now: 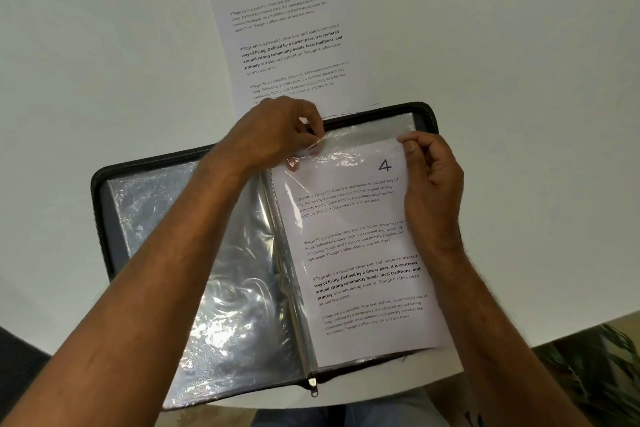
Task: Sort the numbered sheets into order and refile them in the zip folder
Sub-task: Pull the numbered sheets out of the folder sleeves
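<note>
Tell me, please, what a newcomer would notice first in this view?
Probably the open zip folder lying across the white table, with the sheet marked 4 in its right-hand sleeve. Both hands pinch at that sleeve's top edge, left hand and right hand. Another printed sheet lies just beyond the folder.

Setting: likely office or study | evidence: plain white tabletop (104, 45), printed text sheets (284, 31), zip folder (145, 218) of clear sleeves | green plant (595, 367) past near-right corner
</note>
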Tool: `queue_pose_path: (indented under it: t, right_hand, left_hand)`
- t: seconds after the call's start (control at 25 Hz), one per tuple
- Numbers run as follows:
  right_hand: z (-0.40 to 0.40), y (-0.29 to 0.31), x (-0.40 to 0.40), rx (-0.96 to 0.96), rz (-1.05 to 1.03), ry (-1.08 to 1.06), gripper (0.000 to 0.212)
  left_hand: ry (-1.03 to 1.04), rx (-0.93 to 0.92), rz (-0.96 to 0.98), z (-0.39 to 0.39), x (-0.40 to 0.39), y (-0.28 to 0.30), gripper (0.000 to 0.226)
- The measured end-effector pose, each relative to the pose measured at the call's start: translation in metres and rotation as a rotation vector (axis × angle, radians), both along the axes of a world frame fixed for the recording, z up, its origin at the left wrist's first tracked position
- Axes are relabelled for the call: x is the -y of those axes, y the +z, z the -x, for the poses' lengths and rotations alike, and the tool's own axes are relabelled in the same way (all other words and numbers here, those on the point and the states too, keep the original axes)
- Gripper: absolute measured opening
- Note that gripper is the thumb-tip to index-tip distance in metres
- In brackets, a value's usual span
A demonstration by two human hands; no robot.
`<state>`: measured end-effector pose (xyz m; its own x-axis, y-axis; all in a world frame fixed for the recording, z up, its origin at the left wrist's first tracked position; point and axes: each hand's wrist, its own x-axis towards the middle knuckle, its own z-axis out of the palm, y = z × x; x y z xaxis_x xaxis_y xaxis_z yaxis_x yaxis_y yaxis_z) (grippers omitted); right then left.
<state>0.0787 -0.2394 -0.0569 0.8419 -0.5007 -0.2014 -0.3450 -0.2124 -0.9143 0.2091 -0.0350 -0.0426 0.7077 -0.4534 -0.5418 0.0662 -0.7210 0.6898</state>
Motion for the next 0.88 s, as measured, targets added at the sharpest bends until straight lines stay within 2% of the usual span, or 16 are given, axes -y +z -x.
queue_pose_path:
  t: [0.12,0.32,0.52,0.6,0.72,0.88]
  right_hand:
    - [0.000,0.001,0.000,-0.003,-0.016,0.007,0.016]
    - [-0.002,0.002,0.000,-0.002,-0.036,0.015,0.017]
    - [-0.002,0.006,-0.001,0.013,-0.060,0.036,0.018]
    - [-0.002,0.006,0.001,-0.008,-0.073,0.027,0.018]
    - [-0.001,0.004,0.005,-0.078,-0.134,0.039,0.017]
    - [0.003,0.003,0.010,-0.160,-0.188,0.080,0.027]
  left_hand:
    - [-0.015,-0.014,0.043,0.004,0.000,-0.002,0.009]
    - [-0.123,-0.042,-0.002,0.005,0.007,-0.007,0.010]
    - [-0.235,0.041,-0.082,0.012,0.016,-0.015,0.006]
    - [-0.197,0.092,-0.070,0.014,0.016,-0.017,0.002]
    - [-0.102,0.238,-0.083,0.015,0.013,-0.023,0.010]
    - [0.175,0.363,-0.082,0.004,0.014,-0.023,0.005]
